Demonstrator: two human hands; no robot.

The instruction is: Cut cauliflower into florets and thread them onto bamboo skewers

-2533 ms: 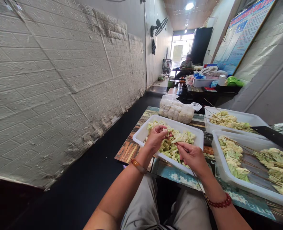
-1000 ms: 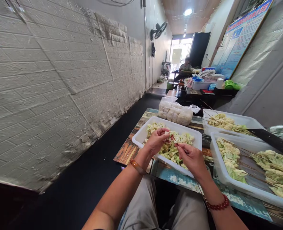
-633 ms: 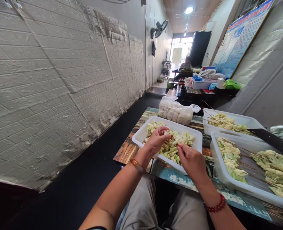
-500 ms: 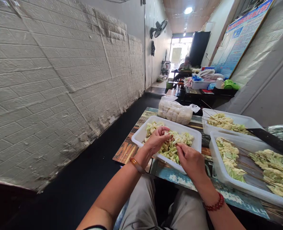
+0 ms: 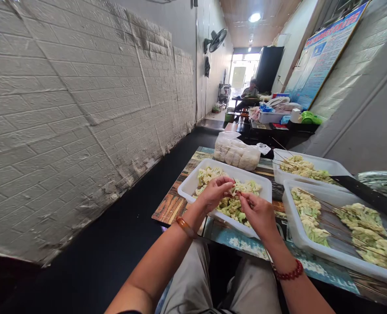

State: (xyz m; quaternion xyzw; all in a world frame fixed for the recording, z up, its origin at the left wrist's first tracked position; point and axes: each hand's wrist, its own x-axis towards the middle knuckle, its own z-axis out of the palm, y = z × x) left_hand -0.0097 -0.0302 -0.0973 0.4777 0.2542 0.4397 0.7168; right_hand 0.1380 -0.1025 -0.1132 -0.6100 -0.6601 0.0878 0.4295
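A cauliflower piece [image 5: 237, 188] sits over the white tray [image 5: 187, 187] on the counter [image 5: 169, 206], between both hands. They have drawn slightly closer together than before. The left hand [image 5: 213, 195] fingers are clamped on it. The right hand [image 5: 259, 213] fingers are pinched together, touching it; what they grip is too small to tell.

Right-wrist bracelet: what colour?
Dark red, a string of round beads; the bracelet shows best in the head view.

The blue poster [image 5: 324, 48], far up beyond the right grip [image 5: 258, 213], has writing, but it is too small to read.
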